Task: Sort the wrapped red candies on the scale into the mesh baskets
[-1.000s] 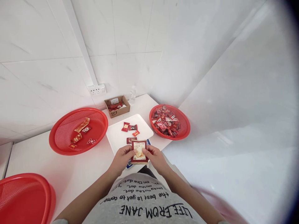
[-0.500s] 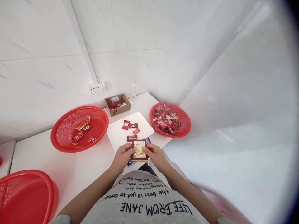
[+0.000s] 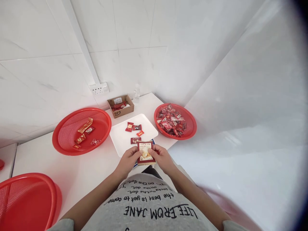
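Between my two hands is a dark red and cream snack packet (image 3: pixel 145 150), printed with lettering and a picture of food. My left hand (image 3: pixel 127 160) pinches its left edge, thumb on the front. On the other edge, my right hand (image 3: pixel 163 159) grips it the same way. The fingers behind the packet are hidden. Just beyond lies a white tray (image 3: pixel 118 132) with several small wrapped pieces on it, among them a dark red one (image 3: pixel 135 140) near the packet. Under the packet, part of a blue item (image 3: pixel 153 141) shows; its kind is hidden.
A red basket (image 3: pixel 194 128) full of red packets stands at the right. Another red basket (image 3: pixel 57 141) at the left holds several wrapped pieces, and a third (image 3: pixel 51 192) is nearer. At the back are a cardboard box (image 3: pixel 125 111) and a clear bottle (image 3: pixel 136 94).
The packet and both hands have shifted slightly to the right. Both hands keep their hold on it, and the whole view has moved a little.
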